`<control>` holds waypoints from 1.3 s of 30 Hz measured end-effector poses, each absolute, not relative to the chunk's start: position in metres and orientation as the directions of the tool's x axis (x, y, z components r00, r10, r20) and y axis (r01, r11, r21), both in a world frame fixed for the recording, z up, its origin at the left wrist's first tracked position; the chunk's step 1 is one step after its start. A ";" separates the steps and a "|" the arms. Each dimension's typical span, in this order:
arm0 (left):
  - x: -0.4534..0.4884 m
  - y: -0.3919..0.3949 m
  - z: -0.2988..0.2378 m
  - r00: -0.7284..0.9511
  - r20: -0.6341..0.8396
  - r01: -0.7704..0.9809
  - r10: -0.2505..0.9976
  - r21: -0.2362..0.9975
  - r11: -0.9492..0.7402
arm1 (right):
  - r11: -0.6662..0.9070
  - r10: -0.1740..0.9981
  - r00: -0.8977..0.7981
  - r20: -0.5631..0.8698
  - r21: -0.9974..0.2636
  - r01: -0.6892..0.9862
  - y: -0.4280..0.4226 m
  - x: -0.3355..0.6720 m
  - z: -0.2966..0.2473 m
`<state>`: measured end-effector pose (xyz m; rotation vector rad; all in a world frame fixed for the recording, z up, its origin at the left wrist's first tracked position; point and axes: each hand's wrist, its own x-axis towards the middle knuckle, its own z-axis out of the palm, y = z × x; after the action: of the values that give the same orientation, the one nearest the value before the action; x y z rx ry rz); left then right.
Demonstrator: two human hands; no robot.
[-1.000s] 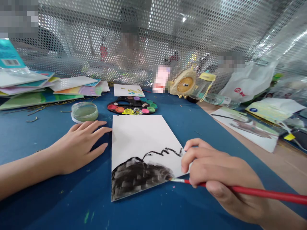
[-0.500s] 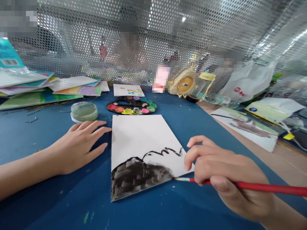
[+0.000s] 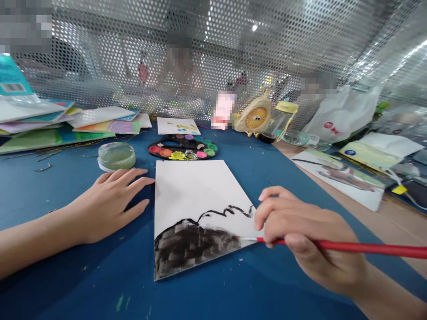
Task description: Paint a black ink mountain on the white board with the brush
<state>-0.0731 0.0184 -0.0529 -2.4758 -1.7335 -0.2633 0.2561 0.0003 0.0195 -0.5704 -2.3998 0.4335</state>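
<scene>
A white painting board (image 3: 193, 186) lies on the blue table, its lower part covered in black paint under a wavy black outline. My right hand (image 3: 310, 235) pinches a red-handled paintbrush (image 3: 373, 248), whose tip is over the right end of the black area. Whether the bristles press on the board I cannot tell. My left hand (image 3: 113, 202) lies flat with its fingers spread, fingertips at the board's left edge. Just beyond that hand stands a round tub of murky greenish water (image 3: 116, 155). A black paint palette (image 3: 183, 146) with several coloured wells sits behind the board.
At the back left, several painted boards (image 3: 56, 133) are stacked. A small paint-dabbed card (image 3: 178, 126), a yellow toy-like fan (image 3: 255, 118) and a yellow-lidded bottle (image 3: 283, 118) line the back. To the right are another painting (image 3: 343, 175) and a white plastic bag (image 3: 343, 111). Behind rises a perforated metal screen (image 3: 110, 58).
My right hand has shifted slightly left and up, bringing the paintbrush tip from the board's lower edge up over the black area. My left hand stays where it was.
</scene>
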 end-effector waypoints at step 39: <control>-0.074 0.019 -0.054 0.354 0.238 0.932 0.905 -0.008 -0.362 | 0.771 0.605 -0.657 0.450 -0.537 0.343 0.008 0.252 0.014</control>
<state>-0.0742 0.0186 -0.0541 -2.4652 -1.6846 -0.2909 0.2516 0.0075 0.0143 -0.7043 -2.3337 0.5460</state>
